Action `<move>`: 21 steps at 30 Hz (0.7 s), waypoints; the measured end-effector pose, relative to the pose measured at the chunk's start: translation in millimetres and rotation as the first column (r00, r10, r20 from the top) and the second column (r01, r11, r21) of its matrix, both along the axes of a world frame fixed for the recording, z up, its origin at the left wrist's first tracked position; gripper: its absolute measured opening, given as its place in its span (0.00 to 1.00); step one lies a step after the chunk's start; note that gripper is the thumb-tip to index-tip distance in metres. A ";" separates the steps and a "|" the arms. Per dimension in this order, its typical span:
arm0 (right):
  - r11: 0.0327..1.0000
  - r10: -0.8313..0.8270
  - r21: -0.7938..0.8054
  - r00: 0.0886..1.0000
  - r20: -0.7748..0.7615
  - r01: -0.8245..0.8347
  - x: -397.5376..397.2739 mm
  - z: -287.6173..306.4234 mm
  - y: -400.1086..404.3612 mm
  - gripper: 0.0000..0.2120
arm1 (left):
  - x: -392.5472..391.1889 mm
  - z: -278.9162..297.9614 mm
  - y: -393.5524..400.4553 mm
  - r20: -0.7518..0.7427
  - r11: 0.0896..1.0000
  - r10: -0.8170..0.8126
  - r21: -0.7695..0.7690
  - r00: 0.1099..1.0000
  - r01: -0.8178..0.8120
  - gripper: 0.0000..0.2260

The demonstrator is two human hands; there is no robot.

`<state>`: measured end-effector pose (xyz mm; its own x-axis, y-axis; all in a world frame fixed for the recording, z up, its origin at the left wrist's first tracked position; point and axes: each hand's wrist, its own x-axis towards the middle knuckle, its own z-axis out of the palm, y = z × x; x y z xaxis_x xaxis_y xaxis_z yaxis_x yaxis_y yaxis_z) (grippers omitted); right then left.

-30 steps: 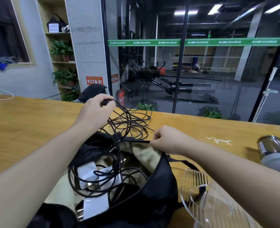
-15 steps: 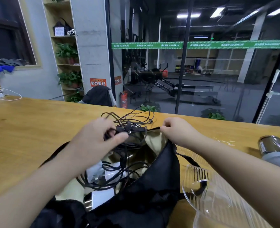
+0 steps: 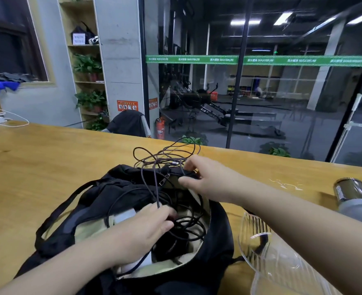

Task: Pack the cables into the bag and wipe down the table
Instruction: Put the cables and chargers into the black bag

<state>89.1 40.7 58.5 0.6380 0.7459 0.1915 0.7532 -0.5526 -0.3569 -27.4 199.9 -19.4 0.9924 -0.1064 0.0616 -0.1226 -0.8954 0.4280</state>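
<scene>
A black fabric bag with a beige lining [image 3: 216, 235] lies unzipped on the long yellow-brown wooden table [image 3: 37, 167]. A tangle of thin dark brown cables [image 3: 165, 158] lies partly inside the bag's mouth, with several loops rising above the bag's far rim. The left hand [image 3: 141, 228] is sunk in the bag's opening, fingers curled down onto the cables there; whether it actually grasps a strand cannot be told, since the fingertips are hidden. The right hand [image 3: 203, 177] pinches the bag's far rim, thumb beneath and fingers on top, touching the cable loops. A clear ribbed plastic container [image 3: 278, 267] stands just right of the bag. A dark metallic cylindrical bottle with a grey cap [image 3: 354, 196] lies farther right of the bag. White cords [image 3: 3, 120] lie on the table far left of the bag.
</scene>
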 end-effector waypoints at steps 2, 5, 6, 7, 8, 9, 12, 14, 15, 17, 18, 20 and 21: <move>0.994 0.061 -0.087 0.998 0.016 -0.060 -3.4 -2.3 4.7 0.21 | 2.6 6.3 -0.8 0.080 0.996 0.081 -0.034 0.994 -0.078 0.14; 0.988 0.097 -0.124 0.995 0.016 -0.094 0.3 -5.2 7.7 0.20 | 5.5 19.2 6.7 0.204 0.952 0.286 0.055 0.936 -0.302 0.29; 0.991 0.090 -0.097 0.996 0.003 -0.089 3.5 -5.0 7.1 0.19 | 7.9 22.3 13.1 0.242 0.919 0.326 0.147 0.914 -0.366 0.33; 0.996 0.074 -0.058 0.997 -0.013 -0.075 7.6 -4.4 6.2 0.17 | 10.8 26.2 20.6 0.249 0.887 0.348 0.226 0.904 -0.403 0.36; 0.998 0.055 -0.018 0.998 -0.027 -0.055 12.1 -3.5 5.4 0.16 | 14.5 31.2 27.6 0.216 0.877 0.365 0.246 0.906 -0.412 0.38; 0.999 0.031 0.017 0.999 -0.036 -0.030 17.4 -2.9 4.5 0.15 | 19.2 37.8 33.5 0.169 0.896 0.377 0.185 0.911 -0.405 0.38; 0.996 -0.044 0.081 0.998 -0.040 0.047 35.8 -1.3 3.5 0.13 | 42.7 60.8 47.2 0.200 0.913 0.407 -0.133 0.891 -0.387 0.32; 0.989 -0.092 0.110 0.994 -0.057 0.097 48.7 -3.4 5.2 0.11 | 69.4 71.7 56.2 0.319 0.889 0.456 -0.206 0.831 -0.409 0.25; 0.985 -0.117 0.120 0.990 -0.075 0.125 55.2 -5.3 6.8 0.11 | 85.1 75.7 58.9 0.342 0.876 0.483 -0.197 0.806 -0.441 0.22; 0.981 -0.166 0.085 0.980 -0.109 0.175 69.2 -11.0 11.1 0.12 | 117.0 77.5 61.4 0.285 0.834 0.549 -0.123 0.785 -0.539 0.21; 0.980 -0.193 0.028 0.975 -0.114 0.197 76.8 -14.7 12.8 0.14 | 131.1 75.9 61.5 0.212 0.811 0.580 -0.065 0.786 -0.581 0.23; 0.959 -0.251 -0.157 0.965 -0.082 0.236 92.6 -23.1 12.9 0.19 | 151.6 69.2 58.0 0.033 0.804 0.593 0.036 0.805 -0.594 0.33; 0.932 -0.274 -0.263 0.960 -0.054 0.251 100.4 -26.9 10.7 0.22 | 156.6 64.4 54.4 -0.058 0.814 0.580 0.060 0.812 -0.577 0.39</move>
<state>189.5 51.4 31.6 0.8230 0.5661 -0.0462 0.5411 -0.8062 -0.2392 129.2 254.3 44.9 0.8727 0.4882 -0.0021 0.4523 -0.8070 0.3797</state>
